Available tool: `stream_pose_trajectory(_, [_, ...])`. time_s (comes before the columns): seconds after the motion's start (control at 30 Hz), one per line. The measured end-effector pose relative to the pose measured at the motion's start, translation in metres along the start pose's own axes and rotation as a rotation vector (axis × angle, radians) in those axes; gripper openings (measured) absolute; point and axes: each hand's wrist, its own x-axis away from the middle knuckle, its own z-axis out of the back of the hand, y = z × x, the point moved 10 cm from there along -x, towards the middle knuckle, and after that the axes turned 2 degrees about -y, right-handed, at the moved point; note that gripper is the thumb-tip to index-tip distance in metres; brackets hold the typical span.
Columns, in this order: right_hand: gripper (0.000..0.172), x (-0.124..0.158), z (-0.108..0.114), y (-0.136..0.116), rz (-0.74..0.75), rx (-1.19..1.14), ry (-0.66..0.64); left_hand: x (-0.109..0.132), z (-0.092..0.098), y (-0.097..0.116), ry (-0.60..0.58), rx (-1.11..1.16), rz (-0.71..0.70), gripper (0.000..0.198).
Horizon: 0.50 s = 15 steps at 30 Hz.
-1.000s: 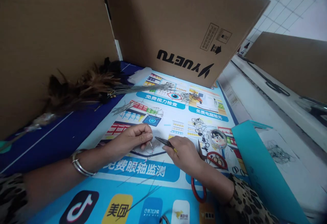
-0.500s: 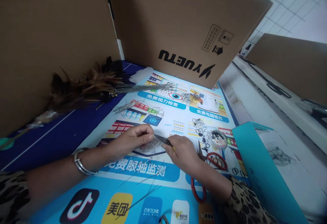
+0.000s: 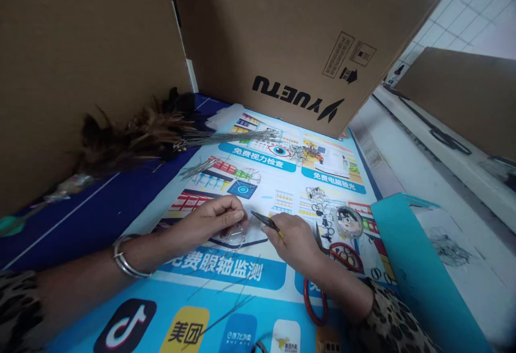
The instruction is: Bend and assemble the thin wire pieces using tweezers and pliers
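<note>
Pinching thin wire (image 3: 237, 230): left hand (image 3: 213, 218) | right hand (image 3: 296, 240) closed round pliers (image 3: 264, 220) | teal box (image 3: 403, 256) holds wire tangle (image 3: 449, 248)

The pliers (image 3: 264, 220) are small and slim, with a dark tapering nose and a yellow grip that runs into the closed right hand (image 3: 296, 241). They lie almost flat, nose pointing left and slightly far. The wire piece (image 3: 234, 233) is thin and silvery, bent into a loose loop just below the pinched fingertips of the left hand (image 3: 213, 218). The nose ends just beside those fingertips; whether it touches the wire is too fine to tell.
</note>
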Motion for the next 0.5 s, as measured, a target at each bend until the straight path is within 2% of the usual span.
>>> stream_pose_trajectory(0.5, [0.034, -0.0020, -0.0009, -0.0066, 0.022, 0.026, 0.010, -0.0013, -0.0008, 0.0085, 0.018, -0.114, -0.067, 0.019])
